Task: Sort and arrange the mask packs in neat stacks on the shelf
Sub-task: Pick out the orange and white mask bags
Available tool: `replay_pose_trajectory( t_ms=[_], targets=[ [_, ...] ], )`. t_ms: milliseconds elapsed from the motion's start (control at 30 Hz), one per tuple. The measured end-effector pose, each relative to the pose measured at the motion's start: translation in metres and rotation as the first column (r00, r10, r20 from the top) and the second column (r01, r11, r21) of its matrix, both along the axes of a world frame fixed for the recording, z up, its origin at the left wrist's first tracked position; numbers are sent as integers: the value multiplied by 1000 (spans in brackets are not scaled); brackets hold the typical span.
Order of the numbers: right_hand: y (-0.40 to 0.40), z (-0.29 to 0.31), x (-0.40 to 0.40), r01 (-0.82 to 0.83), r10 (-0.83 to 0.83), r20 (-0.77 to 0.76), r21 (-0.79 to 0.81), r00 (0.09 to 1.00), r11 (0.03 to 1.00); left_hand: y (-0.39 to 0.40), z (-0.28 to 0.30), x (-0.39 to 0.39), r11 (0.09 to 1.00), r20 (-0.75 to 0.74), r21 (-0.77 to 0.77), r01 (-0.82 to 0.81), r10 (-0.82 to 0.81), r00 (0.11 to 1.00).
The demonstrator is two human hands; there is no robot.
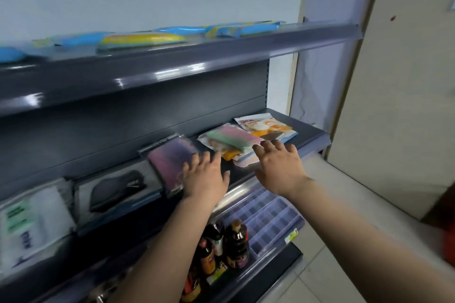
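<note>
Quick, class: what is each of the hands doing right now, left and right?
Left hand: open, fingers spread against the purple mask pack, not gripping.
Right hand: open, fingers straight, at the green and pink mask pack, holding nothing.

my left hand (205,176) lies flat on the purple pack (170,158); my right hand (279,165) spreads by the green-pink pack (234,139).

Mask packs (231,141) are lying along the middle shelf (312,135), with more packs (142,39) lying on the shelf above. Bottles (235,245) are standing on the shelf below, left of ice trays (273,219).
</note>
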State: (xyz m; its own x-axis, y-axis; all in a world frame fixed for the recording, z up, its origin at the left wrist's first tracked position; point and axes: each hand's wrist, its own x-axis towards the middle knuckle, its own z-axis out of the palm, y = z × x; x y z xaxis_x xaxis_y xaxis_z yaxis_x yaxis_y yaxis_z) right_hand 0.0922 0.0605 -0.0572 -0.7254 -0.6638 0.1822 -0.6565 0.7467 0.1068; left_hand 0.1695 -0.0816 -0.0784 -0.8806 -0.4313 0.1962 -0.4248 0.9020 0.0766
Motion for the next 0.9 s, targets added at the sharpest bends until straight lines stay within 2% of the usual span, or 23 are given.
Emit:
replay_pose_trajectory(
  t_ms=[233, 533, 633, 767, 900],
  targets=[
    [14, -10, -54, -15, 17, 74, -29, 997, 999, 12, -4, -48, 999, 11, 35, -9, 9, 1000],
    [4, -27, -136, -43, 79, 192, -184, 978, 982, -2, -27, -109, 966, -10, 207, -154, 159, 987],
    [0, -33, -163, -59, 100, 217, -189, 971, 980, -10, -30, -126, 951, 2, 229, -206, 211, 978],
    [-6, -41, -196, -59, 99, 234, -170, 967, 984, -21, -32, -142, 906, 3, 314, -284, 298, 955],
    [-11, -51, -229, -25, 93, 301, -222, 949, 975, -26, -34, -152, 827, 26, 470, -309, 337, 941]
  ],
)
